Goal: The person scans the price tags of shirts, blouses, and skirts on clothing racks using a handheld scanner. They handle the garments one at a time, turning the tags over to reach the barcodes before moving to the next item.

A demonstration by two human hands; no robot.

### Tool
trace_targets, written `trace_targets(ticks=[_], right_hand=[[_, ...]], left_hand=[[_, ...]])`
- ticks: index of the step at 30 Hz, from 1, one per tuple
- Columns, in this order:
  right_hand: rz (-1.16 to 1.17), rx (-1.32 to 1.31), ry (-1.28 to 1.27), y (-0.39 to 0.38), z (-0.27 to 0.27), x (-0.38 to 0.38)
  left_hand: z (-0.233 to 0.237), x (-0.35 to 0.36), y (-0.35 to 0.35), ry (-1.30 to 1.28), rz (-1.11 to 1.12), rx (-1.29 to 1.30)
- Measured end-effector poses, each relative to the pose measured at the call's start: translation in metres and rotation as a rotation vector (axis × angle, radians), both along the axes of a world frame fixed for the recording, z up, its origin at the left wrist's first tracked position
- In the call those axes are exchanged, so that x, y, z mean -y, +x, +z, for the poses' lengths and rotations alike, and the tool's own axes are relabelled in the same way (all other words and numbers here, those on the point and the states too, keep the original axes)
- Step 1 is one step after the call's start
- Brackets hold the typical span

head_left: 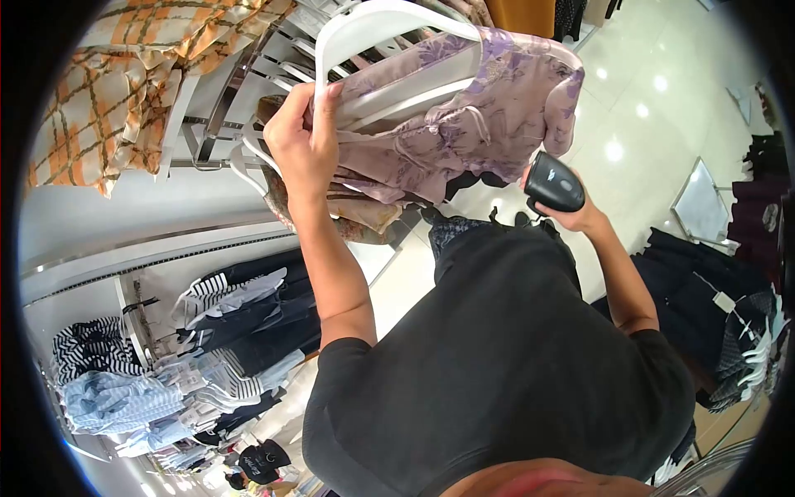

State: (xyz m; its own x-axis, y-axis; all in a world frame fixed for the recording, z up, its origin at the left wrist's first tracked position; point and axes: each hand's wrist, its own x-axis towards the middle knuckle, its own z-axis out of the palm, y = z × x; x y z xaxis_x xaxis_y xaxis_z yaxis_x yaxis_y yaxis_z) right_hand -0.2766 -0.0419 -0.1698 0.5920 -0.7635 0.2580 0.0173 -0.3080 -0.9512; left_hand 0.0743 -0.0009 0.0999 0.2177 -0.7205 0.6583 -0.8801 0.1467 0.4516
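My left hand [305, 137] is closed around the side of a white hanger [397, 18], thumb on the near face. From that hanger hangs a lilac floral garment [472, 124] with a tie at its neckline. In my right hand [571, 211] is a black handheld barcode scanner [556, 184], fingers wrapped about its grip. The scanner sits just below the garment's sleeve, its front end towards the garment. Part of the grip is hidden behind the scanner's head.
A rail [224, 108] with more white hangers runs behind my left hand. Plaid clothes [108, 108] hang upper left, striped and blue clothes [124, 398] lower left. Dark garments [696, 282] hang on the right, beside a mirror-like panel [700, 201] over the shiny tiled floor [629, 108].
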Motion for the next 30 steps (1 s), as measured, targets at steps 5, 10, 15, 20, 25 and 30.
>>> trace_targets(ticks=[5, 10, 15, 20, 25, 30], right_hand=[[0.251, 0.011, 0.131, 0.009, 0.018, 0.004], [0.388, 0.149, 0.056, 0.019, 0.087, 0.020], [0.343, 0.090, 0.135, 0.018, 0.073, 0.034], [0.292, 0.076, 0.284, 0.032, 0.075, 0.032], [0.184, -0.086, 0.314, 0.032, 0.059, 0.029], [-0.183, -0.352, 0.250, 0.029, -0.012, 0.041]], left_hand=[[-0.001, 0.000, -0.006, 0.001, -0.052, -0.025], [-0.002, 0.009, -0.010, -0.043, -0.095, -0.019], [-0.003, 0.009, -0.009, -0.019, -0.046, 0.010], [0.002, 0.010, -0.002, -0.013, -0.046, 0.013], [0.040, 0.013, -0.013, -0.078, -0.029, -0.080], [0.060, 0.020, -0.009, -0.118, -0.074, -0.073]])
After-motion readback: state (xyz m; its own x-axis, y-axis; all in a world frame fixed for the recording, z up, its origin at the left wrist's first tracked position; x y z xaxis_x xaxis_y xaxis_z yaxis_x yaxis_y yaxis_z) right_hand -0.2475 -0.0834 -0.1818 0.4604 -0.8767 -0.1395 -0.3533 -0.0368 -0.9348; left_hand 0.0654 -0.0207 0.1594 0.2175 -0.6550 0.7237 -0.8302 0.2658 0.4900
